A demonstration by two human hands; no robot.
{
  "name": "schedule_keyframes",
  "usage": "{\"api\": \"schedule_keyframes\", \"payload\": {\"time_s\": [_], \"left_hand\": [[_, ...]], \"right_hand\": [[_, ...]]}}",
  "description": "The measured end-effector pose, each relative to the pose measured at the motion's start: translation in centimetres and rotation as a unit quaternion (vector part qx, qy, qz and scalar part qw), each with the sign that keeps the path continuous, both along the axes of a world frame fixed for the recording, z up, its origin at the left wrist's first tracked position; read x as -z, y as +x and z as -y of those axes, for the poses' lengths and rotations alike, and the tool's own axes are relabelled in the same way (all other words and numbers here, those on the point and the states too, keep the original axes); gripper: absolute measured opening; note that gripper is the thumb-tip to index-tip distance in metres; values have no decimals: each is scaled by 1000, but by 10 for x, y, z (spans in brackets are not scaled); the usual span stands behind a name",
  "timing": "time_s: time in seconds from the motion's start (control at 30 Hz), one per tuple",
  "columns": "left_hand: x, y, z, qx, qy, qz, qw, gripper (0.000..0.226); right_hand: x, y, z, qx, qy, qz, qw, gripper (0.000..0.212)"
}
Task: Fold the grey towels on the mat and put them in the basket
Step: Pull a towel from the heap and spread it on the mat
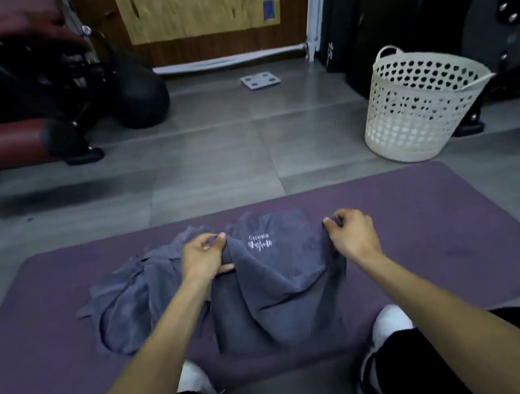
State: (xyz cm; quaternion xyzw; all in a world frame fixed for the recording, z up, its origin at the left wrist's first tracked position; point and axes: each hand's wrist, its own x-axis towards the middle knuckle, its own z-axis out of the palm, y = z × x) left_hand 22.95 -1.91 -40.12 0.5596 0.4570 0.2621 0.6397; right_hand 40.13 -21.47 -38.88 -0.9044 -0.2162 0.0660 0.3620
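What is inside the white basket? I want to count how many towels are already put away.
Through the white basket holes and open top only dark gaps and pale wall show; no grey cloth is visible. Its bottom is hidden by the near wall, so a flat towel there cannot be ruled out.

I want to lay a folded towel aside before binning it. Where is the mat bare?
Bare mat lies right of the right hand, toward the basket, and along the far left edge. Crowded: the middle, under the held towel, and the crumpled towels beside the left hand.
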Motion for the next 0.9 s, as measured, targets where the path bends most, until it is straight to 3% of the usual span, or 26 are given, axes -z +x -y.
{"api": "schedule_keyframes", "payload": {"time_s": [0.17, 0.37, 0.57, 0.9], "left_hand": [[77, 41, -43, 29, -25, -117, 992, 17], [141, 122, -126, 90, -3, -163, 983, 23], [209, 194, -192, 148, 18, -182, 972, 20], [332, 219, -240, 64, 68, -214, 972, 4]], "right_hand": [[71, 44, -38, -11, -115, -80, 990, 41], [128, 118, -120, -47, -174, -86, 980, 37], [200, 178, -201, -73, -158, -66, 982, 37], [316, 215, -246, -83, -121, -114, 983, 19]]}}
